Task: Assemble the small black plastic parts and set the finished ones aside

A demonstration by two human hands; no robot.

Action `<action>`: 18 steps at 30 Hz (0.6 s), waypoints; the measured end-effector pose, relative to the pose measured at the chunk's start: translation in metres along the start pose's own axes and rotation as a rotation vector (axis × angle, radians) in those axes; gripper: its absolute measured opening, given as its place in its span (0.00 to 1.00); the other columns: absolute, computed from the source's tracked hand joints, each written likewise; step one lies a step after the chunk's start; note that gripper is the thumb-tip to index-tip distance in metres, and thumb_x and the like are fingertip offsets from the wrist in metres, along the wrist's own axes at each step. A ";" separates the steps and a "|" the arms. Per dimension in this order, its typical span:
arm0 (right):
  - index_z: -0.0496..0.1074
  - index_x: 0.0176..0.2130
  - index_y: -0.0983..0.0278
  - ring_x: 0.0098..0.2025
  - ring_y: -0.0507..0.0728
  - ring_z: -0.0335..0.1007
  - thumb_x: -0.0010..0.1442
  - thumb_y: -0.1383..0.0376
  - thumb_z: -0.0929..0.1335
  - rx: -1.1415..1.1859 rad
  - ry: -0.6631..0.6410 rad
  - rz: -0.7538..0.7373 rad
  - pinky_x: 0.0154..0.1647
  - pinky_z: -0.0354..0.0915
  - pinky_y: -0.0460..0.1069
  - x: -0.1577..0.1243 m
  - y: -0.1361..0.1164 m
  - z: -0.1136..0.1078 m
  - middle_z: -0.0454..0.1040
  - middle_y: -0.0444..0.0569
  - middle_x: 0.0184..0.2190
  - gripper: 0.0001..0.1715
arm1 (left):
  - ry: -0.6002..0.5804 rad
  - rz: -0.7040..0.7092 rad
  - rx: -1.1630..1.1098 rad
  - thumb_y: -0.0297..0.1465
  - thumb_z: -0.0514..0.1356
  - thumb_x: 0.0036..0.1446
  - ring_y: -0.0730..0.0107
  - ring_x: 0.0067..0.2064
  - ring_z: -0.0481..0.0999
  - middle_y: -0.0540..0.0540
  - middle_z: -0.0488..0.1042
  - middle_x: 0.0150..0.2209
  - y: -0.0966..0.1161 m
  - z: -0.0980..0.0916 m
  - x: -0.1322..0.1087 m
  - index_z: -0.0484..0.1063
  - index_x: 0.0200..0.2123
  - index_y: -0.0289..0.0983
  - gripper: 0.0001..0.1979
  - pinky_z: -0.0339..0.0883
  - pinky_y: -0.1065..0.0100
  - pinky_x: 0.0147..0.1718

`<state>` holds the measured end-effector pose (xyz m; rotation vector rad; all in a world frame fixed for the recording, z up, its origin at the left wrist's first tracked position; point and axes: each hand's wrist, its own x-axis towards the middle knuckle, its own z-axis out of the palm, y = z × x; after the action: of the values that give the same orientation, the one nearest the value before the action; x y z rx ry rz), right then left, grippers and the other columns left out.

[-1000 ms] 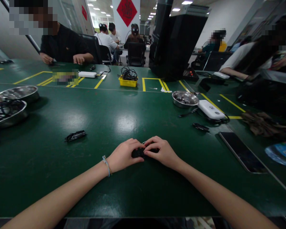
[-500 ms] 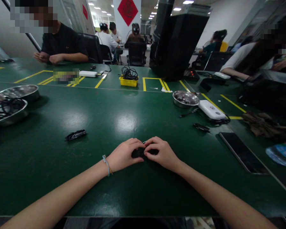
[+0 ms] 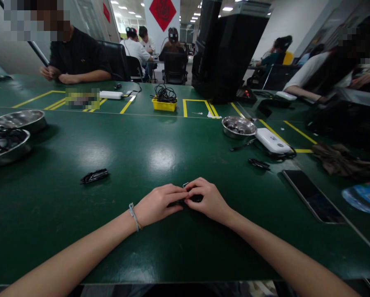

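My left hand (image 3: 158, 203) and my right hand (image 3: 205, 198) meet at the middle of the green table (image 3: 141, 156), fingertips together. Both are closed around a small black object (image 3: 195, 198), mostly hidden under the fingers; a small light-tipped end pokes out at the top. My left wrist wears a thin blue bracelet. A similar small black piece (image 3: 94, 176) lies on the table to the left of my hands, and another (image 3: 259, 164) lies to the right.
Two steel bowls (image 3: 8, 140) stand at the left edge, one holding black cords. A third steel bowl (image 3: 239, 126), a white box (image 3: 272, 141), a dark phone (image 3: 311, 196) and a yellow bin (image 3: 164, 104) of cables lie ahead and right. Other people sit around.
My left fingers have flattened and slid over the black object, so less of it shows. The view has shifted slightly; both hands stay in the same spot.
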<state>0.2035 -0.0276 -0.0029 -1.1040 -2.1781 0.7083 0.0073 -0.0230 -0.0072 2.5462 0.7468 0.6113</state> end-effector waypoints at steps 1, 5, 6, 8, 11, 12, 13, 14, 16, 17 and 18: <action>0.74 0.26 0.61 0.40 0.54 0.65 0.48 0.69 0.68 0.001 -0.003 0.000 0.41 0.63 0.51 0.000 0.000 0.000 0.73 0.46 0.34 0.04 | 0.000 0.007 0.008 0.29 0.56 0.55 0.68 0.45 0.69 0.45 0.69 0.46 0.000 0.000 0.000 0.63 0.50 0.40 0.18 0.65 0.66 0.43; 0.74 0.26 0.62 0.40 0.54 0.66 0.48 0.69 0.68 0.009 -0.025 -0.020 0.42 0.62 0.50 -0.001 0.002 -0.002 0.74 0.46 0.34 0.03 | -0.002 0.019 0.034 0.30 0.56 0.55 0.67 0.45 0.69 0.44 0.69 0.47 0.000 -0.001 0.000 0.65 0.50 0.40 0.17 0.65 0.66 0.43; 0.74 0.26 0.62 0.40 0.54 0.66 0.48 0.69 0.68 0.019 -0.040 -0.031 0.42 0.62 0.50 -0.001 0.003 -0.004 0.74 0.46 0.34 0.03 | -0.005 0.021 0.038 0.30 0.56 0.55 0.67 0.45 0.69 0.44 0.69 0.47 0.000 -0.001 0.000 0.66 0.49 0.40 0.16 0.65 0.66 0.43; 0.73 0.25 0.62 0.39 0.53 0.67 0.48 0.68 0.68 0.043 -0.053 -0.042 0.41 0.62 0.49 0.001 0.005 -0.008 0.74 0.46 0.34 0.03 | -0.014 0.029 0.048 0.30 0.56 0.56 0.67 0.44 0.70 0.44 0.70 0.46 0.000 -0.001 0.000 0.67 0.47 0.39 0.15 0.66 0.66 0.42; 0.73 0.26 0.63 0.36 0.52 0.67 0.51 0.67 0.67 0.048 0.005 -0.015 0.36 0.63 0.48 0.009 0.013 -0.012 0.74 0.46 0.34 0.05 | -0.017 0.043 0.077 0.30 0.55 0.56 0.67 0.42 0.70 0.43 0.70 0.45 -0.001 0.000 0.000 0.68 0.46 0.37 0.13 0.67 0.66 0.41; 0.74 0.28 0.63 0.36 0.52 0.67 0.52 0.67 0.66 0.034 0.029 0.000 0.35 0.62 0.47 0.012 0.016 -0.012 0.74 0.47 0.34 0.05 | -0.015 0.049 0.086 0.30 0.55 0.56 0.67 0.42 0.70 0.43 0.70 0.45 -0.001 0.000 0.001 0.69 0.45 0.36 0.13 0.67 0.66 0.41; 0.74 0.30 0.63 0.35 0.52 0.67 0.52 0.66 0.66 0.011 0.045 0.013 0.34 0.62 0.47 0.016 0.018 -0.012 0.74 0.47 0.34 0.06 | -0.011 0.058 0.094 0.30 0.55 0.56 0.67 0.42 0.70 0.42 0.70 0.45 -0.001 0.001 0.001 0.69 0.45 0.35 0.13 0.67 0.66 0.41; 0.74 0.32 0.62 0.36 0.52 0.67 0.52 0.66 0.67 -0.021 0.053 0.024 0.34 0.62 0.47 0.019 0.021 -0.011 0.73 0.47 0.34 0.06 | -0.009 0.069 0.100 0.30 0.55 0.56 0.67 0.42 0.70 0.42 0.70 0.45 -0.001 0.001 0.001 0.69 0.45 0.35 0.13 0.67 0.67 0.41; 0.75 0.33 0.62 0.39 0.53 0.66 0.51 0.66 0.68 -0.102 0.056 0.035 0.38 0.62 0.49 0.024 0.026 -0.008 0.72 0.47 0.36 0.07 | -0.010 0.091 0.113 0.29 0.55 0.56 0.67 0.42 0.70 0.42 0.70 0.45 0.000 0.002 0.001 0.69 0.45 0.34 0.13 0.67 0.67 0.40; 0.75 0.32 0.61 0.40 0.54 0.65 0.51 0.66 0.68 -0.145 0.054 0.033 0.41 0.61 0.49 0.026 0.027 -0.007 0.71 0.47 0.37 0.06 | -0.013 0.099 0.120 0.29 0.55 0.56 0.67 0.42 0.70 0.42 0.70 0.45 0.000 0.002 0.001 0.69 0.45 0.34 0.13 0.67 0.67 0.40; 0.75 0.31 0.61 0.41 0.54 0.65 0.50 0.65 0.68 -0.189 0.047 0.029 0.42 0.61 0.50 0.027 0.028 -0.007 0.71 0.47 0.38 0.05 | -0.017 0.106 0.126 0.29 0.55 0.56 0.67 0.42 0.70 0.42 0.70 0.45 0.000 0.002 0.001 0.68 0.45 0.35 0.13 0.67 0.67 0.40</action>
<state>0.2097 0.0106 -0.0098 -1.2362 -2.2281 0.4912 0.0091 -0.0235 -0.0084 2.7174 0.6677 0.5928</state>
